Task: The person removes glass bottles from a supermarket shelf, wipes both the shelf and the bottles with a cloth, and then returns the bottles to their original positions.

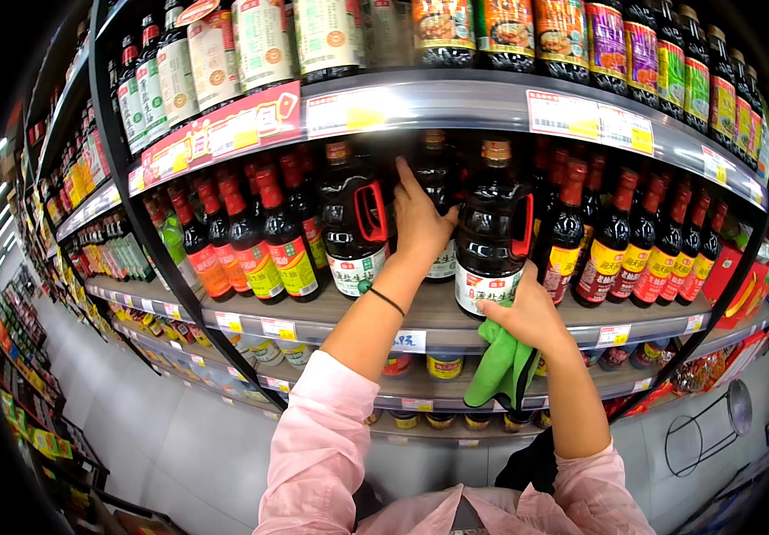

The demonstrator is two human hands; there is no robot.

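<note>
My left hand (421, 217) reaches onto the middle shelf between two large dark sauce bottles with red handles, its fingers apart and near another large bottle (436, 174) behind. To its left stands one red-handled bottle (344, 221). My right hand (525, 311) is at the lower right side of the other red-handled bottle (491, 227), its thumb at the label's bottom edge. A green cloth (501, 368) hangs from my right hand over the shelf edge.
Red-capped sauce bottles (277, 247) stand at the left, more (615, 247) at the right. The upper shelf edge (418, 100) passes above my hands. Jars (444, 366) fill lower shelves. A round stool (739, 408) stands on the floor at right.
</note>
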